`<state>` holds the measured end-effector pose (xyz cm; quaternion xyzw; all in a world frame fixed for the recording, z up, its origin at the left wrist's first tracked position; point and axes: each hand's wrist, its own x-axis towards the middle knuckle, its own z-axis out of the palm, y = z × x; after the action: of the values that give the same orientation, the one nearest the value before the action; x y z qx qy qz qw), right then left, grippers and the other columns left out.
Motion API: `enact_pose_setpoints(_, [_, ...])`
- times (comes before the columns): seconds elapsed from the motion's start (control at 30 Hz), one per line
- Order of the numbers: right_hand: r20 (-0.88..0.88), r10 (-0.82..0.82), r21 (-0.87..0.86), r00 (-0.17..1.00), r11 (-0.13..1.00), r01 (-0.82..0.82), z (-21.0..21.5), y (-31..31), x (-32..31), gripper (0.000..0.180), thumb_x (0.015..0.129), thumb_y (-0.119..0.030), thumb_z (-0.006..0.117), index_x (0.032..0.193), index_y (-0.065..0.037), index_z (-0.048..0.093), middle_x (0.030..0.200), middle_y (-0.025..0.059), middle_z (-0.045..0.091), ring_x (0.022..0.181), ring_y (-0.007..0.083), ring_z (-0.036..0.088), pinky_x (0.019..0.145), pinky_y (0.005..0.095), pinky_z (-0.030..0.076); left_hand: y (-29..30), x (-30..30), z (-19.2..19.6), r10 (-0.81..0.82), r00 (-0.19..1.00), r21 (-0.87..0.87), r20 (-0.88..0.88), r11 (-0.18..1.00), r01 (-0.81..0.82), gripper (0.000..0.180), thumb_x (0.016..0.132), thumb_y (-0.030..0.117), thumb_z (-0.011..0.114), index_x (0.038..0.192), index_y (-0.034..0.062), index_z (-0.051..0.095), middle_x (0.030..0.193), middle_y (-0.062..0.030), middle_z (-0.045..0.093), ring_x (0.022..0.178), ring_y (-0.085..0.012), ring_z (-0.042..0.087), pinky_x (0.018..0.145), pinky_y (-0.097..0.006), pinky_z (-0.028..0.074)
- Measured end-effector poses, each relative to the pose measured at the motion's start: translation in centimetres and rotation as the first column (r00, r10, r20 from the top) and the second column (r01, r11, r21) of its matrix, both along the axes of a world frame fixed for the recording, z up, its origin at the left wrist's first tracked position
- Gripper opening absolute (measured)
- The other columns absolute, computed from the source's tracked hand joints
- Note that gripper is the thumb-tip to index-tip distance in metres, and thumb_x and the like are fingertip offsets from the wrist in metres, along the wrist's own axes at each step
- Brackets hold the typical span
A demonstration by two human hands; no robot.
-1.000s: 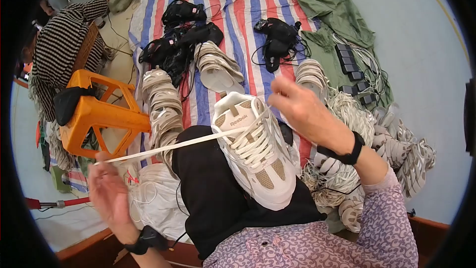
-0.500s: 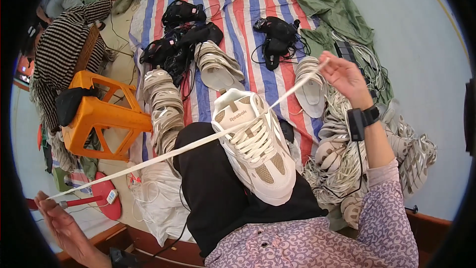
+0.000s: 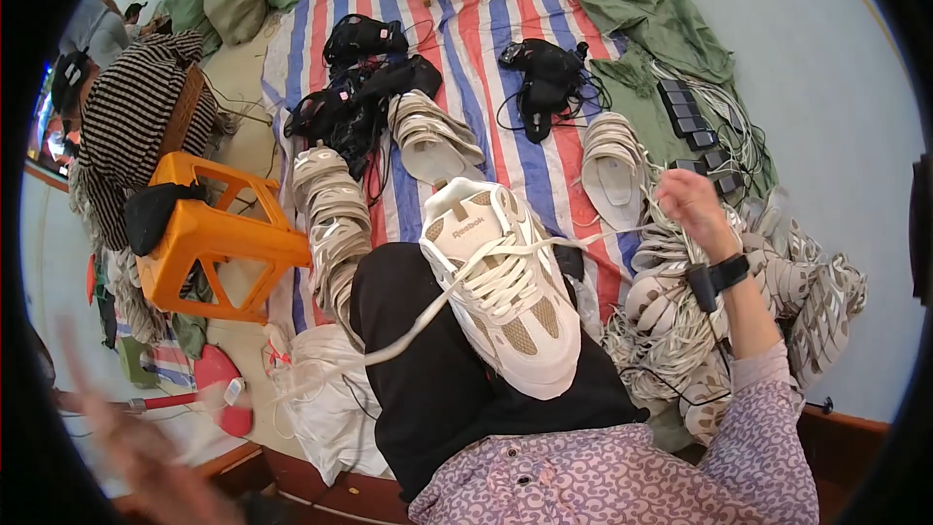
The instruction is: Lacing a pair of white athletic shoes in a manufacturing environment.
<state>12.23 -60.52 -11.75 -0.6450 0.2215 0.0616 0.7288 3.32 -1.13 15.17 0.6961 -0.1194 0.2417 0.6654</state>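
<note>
A cream and tan sneaker (image 3: 525, 345) rests on my black-trousered lap, toe toward me, its white laces (image 3: 501, 277) threaded through the eyelets. One slack lace end curves left across my thigh and blurs over a white bag; the other trails right, ending short of my right hand (image 3: 692, 209). That hand is raised above a heap of shoe parts, its fingers curled closed, with no lace visible in them. My left hand (image 3: 146, 447), at the lower left, is smeared by motion, so its grip cannot be made out.
Stacked shoe uppers (image 3: 330, 204) stand left of my knees, with another stack (image 3: 614, 170) at right. Bundled laces and shoe parts (image 3: 661, 331) lie beside my right leg. An orange stool (image 3: 219, 233) is at left, near a person in a checked top (image 3: 146, 117). Black cabled gear (image 3: 544, 87) lies on the striped sheet.
The lace was pulled taut between both hands; now both ends hang slack, away from the right hand. The right hand has lowered slightly and curled; the left moves fast.
</note>
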Motion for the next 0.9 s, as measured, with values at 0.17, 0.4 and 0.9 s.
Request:
enact_pose_setpoints(0.17, [0.196,0.352,-0.066,0.915,0.936,-0.346,4.7,13.6,0.9,0.017,0.095,-0.015,0.072,0.104,-0.001,0.073,0.081,0.0007,0.069,0.064,0.0053,0.059,0.057,0.0199,0.045,-7.3,4.8,-10.9,-0.295,0.676,-0.257,-0.676,0.953,0.159,0.034,0.102,0.019,0.065,0.126,-0.0044,0.060,0.100,-0.0103,0.073,0.080,-0.0068,0.065,0.071,-0.017,0.052])
enact_pose_setpoints(0.4, [0.234,0.483,0.047,0.844,0.861,-0.506,7.5,18.9,1.8,0.014,0.096,-0.007,0.069,0.104,0.001,0.076,0.081,-0.0008,0.065,0.069,0.0060,0.055,0.063,0.0216,0.046,-10.3,5.4,-15.0,-0.411,0.471,-0.357,-0.781,0.911,0.205,0.037,0.102,0.014,0.063,0.132,-0.0038,0.049,0.102,-0.0163,0.073,0.085,-0.0153,0.072,0.076,-0.022,0.057])
enact_pose_setpoints(0.9, [0.164,0.603,-0.223,0.781,0.794,-0.566,9.7,20.4,4.7,0.006,0.078,0.002,0.071,0.084,0.001,0.070,0.073,0.0014,0.066,0.065,0.0060,0.059,0.057,0.0227,0.047,-10.1,5.0,-15.9,-0.348,0.426,-0.301,-0.835,0.937,0.177,0.021,0.101,0.019,0.066,0.106,0.0001,0.074,0.081,-0.0022,0.071,0.069,-0.0049,0.064,0.064,-0.016,0.048])
